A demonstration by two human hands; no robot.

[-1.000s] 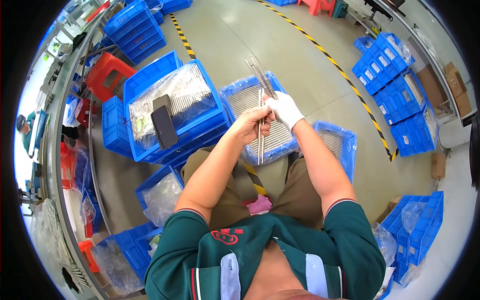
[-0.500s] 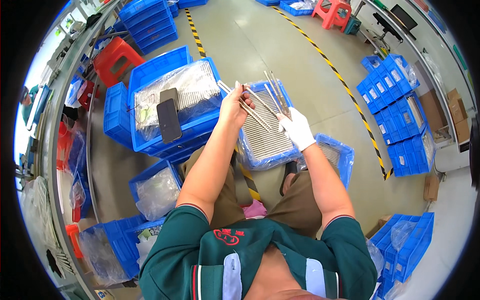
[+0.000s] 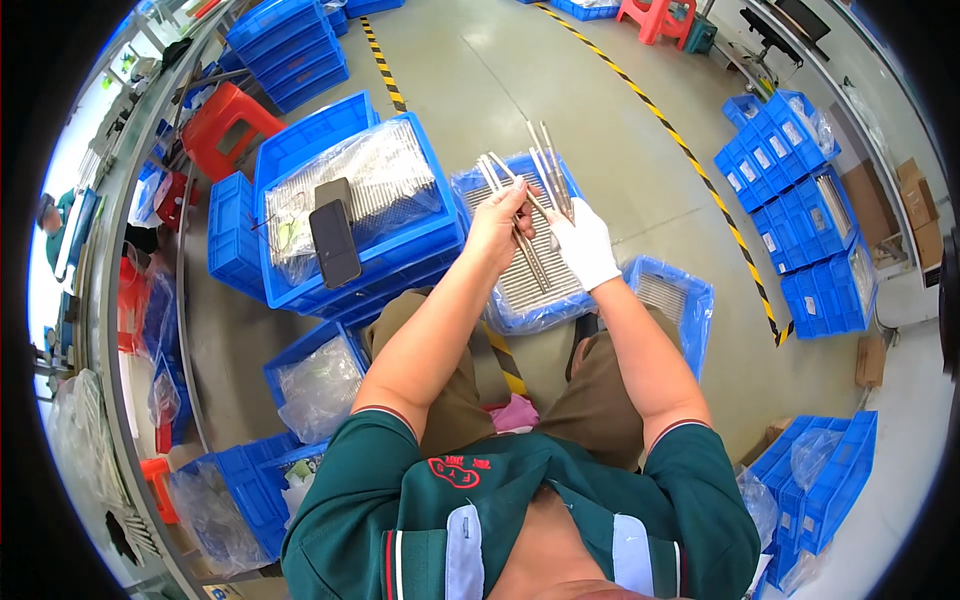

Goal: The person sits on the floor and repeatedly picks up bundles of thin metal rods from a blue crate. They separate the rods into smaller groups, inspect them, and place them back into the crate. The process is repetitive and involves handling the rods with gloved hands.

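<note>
My bare left hand point(image 3: 498, 228) is closed around several thin metal rods point(image 3: 533, 262), which stick out above and below the fingers. My right hand point(image 3: 585, 247), in a white glove, grips a bunch of similar rods point(image 3: 548, 160) pointing away from me. The two hands are close together, and a rod from the right bunch slants toward the left fingers. Below them, a blue crate point(image 3: 530, 323) lined with clear plastic holds rows of the same rods. Parts of those rows are hidden by my hands.
At left, stacked blue crates point(image 3: 430, 240) carry plastic-covered rods, with a dark phone point(image 3: 335, 243) on top. Another blue crate point(image 3: 700, 320) of rods stands by my right knee. A red stool point(image 3: 225, 130) is at the far left. Crate stacks point(image 3: 800, 240) line the right side.
My left hand has moved right and slightly nearer to me, closing the gap to the right hand. The rods in it now stand steeper. The right hand has shifted slightly.
</note>
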